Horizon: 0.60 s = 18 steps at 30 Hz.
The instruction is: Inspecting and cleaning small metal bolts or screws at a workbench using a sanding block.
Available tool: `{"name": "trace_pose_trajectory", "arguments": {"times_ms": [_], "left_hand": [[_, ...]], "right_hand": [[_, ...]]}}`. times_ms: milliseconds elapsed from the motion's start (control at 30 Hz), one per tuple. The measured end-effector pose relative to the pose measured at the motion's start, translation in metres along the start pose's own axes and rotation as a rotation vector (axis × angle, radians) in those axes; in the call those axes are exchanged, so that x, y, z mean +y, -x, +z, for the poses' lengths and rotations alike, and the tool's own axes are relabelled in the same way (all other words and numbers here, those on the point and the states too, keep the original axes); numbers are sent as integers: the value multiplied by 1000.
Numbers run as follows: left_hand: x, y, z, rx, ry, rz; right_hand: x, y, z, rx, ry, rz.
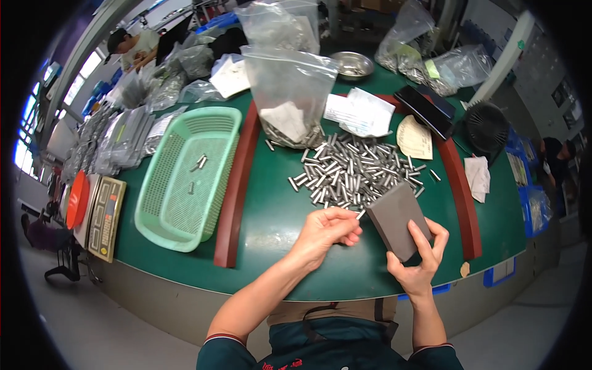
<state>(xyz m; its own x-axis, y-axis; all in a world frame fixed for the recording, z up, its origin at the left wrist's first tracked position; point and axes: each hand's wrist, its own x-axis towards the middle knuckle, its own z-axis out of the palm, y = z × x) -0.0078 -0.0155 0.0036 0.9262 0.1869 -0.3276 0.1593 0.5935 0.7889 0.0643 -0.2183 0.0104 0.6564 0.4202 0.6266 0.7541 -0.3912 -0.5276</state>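
My left hand (327,233) pinches one small metal pin (361,214) between thumb and fingers, its end close to the left edge of a dark grey block (398,221). Whether the pin touches the block I cannot tell. Around the block's right side and lower end my right hand (420,256) is closed, holding it tilted above the table. Just beyond both hands lies a loose heap of short silvery metal pins (351,169). A clear zip bag (290,92) with more metal parts and a white paper inside stands behind the heap.
A green plastic basket (145,203) holding a few pins stands at left, beside a red-brown rail (237,191). Another such rail (459,191) borders the right. Further out are a scale (106,216), a metal bowl (353,65), a phone (425,111) and a black fan (486,126).
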Motion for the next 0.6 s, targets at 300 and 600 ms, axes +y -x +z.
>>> {"name": "trace_pose_trajectory", "arguments": {"times_ms": [300,600], "left_hand": [[4,3,1,-39,15,-11],[1,2,-2,-27,-22,8]], "right_hand": [[-12,-8,3,-44,110,-88],[-17,-7,1,-87,149,-89]]}}
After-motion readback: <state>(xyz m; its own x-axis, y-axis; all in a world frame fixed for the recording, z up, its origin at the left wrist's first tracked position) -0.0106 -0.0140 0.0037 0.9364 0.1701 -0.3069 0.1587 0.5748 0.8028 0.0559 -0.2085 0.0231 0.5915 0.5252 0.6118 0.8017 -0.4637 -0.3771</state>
